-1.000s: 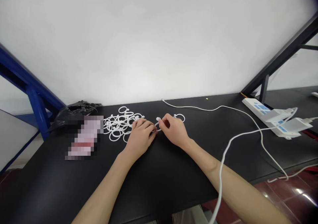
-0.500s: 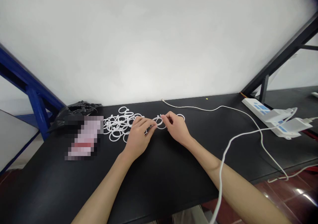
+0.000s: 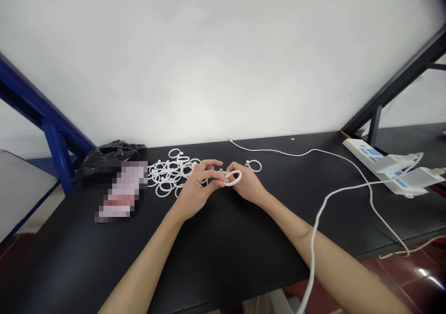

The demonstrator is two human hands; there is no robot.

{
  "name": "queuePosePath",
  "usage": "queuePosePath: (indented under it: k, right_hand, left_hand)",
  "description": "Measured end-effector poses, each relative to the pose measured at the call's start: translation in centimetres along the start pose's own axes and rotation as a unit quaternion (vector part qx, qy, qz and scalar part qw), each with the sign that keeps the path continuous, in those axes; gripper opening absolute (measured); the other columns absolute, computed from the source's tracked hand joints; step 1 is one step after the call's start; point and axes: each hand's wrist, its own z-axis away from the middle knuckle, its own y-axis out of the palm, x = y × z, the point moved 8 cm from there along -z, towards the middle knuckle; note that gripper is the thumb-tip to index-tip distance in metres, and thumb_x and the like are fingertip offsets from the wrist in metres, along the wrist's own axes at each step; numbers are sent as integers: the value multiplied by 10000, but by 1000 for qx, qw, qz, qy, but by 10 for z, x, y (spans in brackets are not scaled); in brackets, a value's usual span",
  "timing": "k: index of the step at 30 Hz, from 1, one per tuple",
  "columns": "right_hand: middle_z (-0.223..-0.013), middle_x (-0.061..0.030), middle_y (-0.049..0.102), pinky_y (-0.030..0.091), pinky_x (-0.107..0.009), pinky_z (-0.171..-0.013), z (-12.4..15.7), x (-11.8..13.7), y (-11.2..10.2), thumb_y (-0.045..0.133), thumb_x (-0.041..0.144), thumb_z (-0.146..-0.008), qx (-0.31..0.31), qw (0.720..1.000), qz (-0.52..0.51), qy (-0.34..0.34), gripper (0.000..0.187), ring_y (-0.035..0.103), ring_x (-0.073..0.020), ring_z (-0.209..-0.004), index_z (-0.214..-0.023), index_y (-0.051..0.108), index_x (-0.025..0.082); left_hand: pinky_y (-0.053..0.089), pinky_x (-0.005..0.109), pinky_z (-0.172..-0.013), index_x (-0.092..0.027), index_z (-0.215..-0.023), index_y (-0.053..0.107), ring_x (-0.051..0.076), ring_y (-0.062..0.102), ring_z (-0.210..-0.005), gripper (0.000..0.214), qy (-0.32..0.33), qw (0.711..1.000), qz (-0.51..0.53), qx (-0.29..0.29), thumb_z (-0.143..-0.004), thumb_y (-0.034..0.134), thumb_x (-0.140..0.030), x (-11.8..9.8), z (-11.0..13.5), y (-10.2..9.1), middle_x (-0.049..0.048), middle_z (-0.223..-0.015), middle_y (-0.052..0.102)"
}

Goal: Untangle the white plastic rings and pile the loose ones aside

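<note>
Both hands meet over the black table [image 3: 216, 249], a little above its surface. My left hand [image 3: 197, 188] and my right hand [image 3: 248, 185] each pinch a side of one white plastic ring [image 3: 232, 178], which lies nearly flat between their fingertips. A pile of several white rings [image 3: 167, 174] lies just left of my left hand. One single white ring [image 3: 253, 166] rests on the table behind my right hand.
A blurred pink packet [image 3: 121, 191] and a crumpled black bag [image 3: 108, 153] lie at the left. A white cable [image 3: 334, 193] runs from the wall across the right side to white power strips [image 3: 386, 165]. A blue frame [image 3: 52, 142] stands far left.
The hands have lifted the ring slightly and turned it flatter and nearer to me. The left fingers have spread more. The camera shifted slightly.
</note>
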Motion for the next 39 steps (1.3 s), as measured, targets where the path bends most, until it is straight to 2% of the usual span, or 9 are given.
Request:
queuePosePath:
  k: [4,7,9,12,16,22,28,33,39]
  right_hand:
    - [-659,14,618,353,-248,-552,0,-3,-7,520,323,-904,-31,992,123,-5,195,537,-131,-590,-767,589,203]
    - [-803,-27,647,361,-270,-572,0,-5,-24,550,376,-911,-104,962,253,11,211,577,-158,-665,-803,619,209]
    - [-944,-59,642,381,-284,-587,2,-3,-33,538,396,-925,-145,945,291,19,222,594,-170,-708,-871,642,209]
    - [-1060,-74,624,442,-299,-652,5,8,-37,447,413,-974,-165,960,223,-25,287,596,-152,-711,-1023,644,209]
    - [-1022,-59,652,483,-290,-696,7,23,-21,436,428,-977,-80,986,103,-103,326,600,-141,-732,-1156,598,209]
    - [-916,-27,665,495,-282,-648,6,16,-10,614,447,-873,-40,996,44,-61,342,577,-121,-649,-1105,563,201]
    - [-951,-30,646,501,-294,-642,6,15,-8,662,463,-832,-21,998,27,-55,417,586,-124,-659,-1128,527,203]
    - [-1004,-41,645,514,-303,-665,7,19,-3,659,435,-845,-6,995,41,-87,489,569,-120,-655,-1256,511,216]
    - [-860,-12,638,502,-289,-637,6,19,-1,698,466,-808,-2,993,62,-99,389,549,-122,-619,-1097,610,220]
  left_hand:
    - [506,382,-902,-252,-907,680,221,573,-1122,155,-12,1000,3,-14,-912,567,-358,1,0,-3,54,-1267,611]
    - [523,342,-797,-250,-942,639,177,627,-937,157,-34,999,-10,-27,-929,533,-365,3,1,-3,34,-1252,629]
    - [515,337,-800,-257,-940,647,170,631,-903,149,-25,998,-38,-35,-930,535,-355,3,1,-3,20,-1212,650]
    - [501,335,-835,-265,-925,677,178,629,-916,145,6,996,-78,-51,-926,548,-332,0,0,-3,10,-1127,676]
    - [491,326,-815,-265,-948,675,175,620,-854,160,19,990,-123,-60,-941,521,-308,1,0,-4,0,-949,689]
    - [468,290,-748,-254,-949,655,163,598,-790,175,21,988,-146,-56,-957,480,-261,-1,0,-5,-11,-861,674]
    - [482,309,-764,-251,-1034,613,178,621,-838,197,31,984,-168,-51,-972,426,-251,-3,1,-3,6,-909,678]
    - [471,382,-873,-237,-1142,525,223,614,-994,239,42,977,-206,-24,-936,427,-167,2,2,5,29,-1021,702]
    - [461,365,-836,-232,-961,519,203,608,-915,198,53,973,-226,-11,-886,425,-75,-2,1,6,15,-997,689]
